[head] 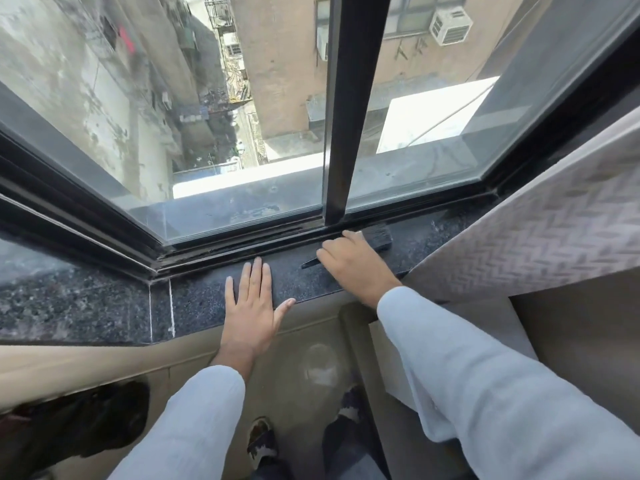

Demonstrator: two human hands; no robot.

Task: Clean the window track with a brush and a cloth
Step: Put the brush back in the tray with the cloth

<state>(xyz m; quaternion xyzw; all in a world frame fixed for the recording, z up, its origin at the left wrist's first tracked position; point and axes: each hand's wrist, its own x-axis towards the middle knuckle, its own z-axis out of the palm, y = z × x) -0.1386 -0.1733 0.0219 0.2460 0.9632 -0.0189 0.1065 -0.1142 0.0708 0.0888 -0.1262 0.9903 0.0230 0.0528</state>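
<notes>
A black brush (376, 235) lies on the dark speckled stone sill (194, 306), bristles to the right at the window's base, handle tip poking out left of my fingers. My right hand (353, 265) rests over its handle, fingers curled around it. My left hand (252, 303) lies flat on the sill, fingers spread and holding nothing. The dark metal window track (242, 249) runs along the foot of the glass just beyond both hands. No cloth is in view.
A dark vertical window frame bar (341, 133) meets the track above my right hand. A patterned beige curtain (540, 237) hangs at the right over the sill's end. Below the sill is a tan wall, with my feet on the floor.
</notes>
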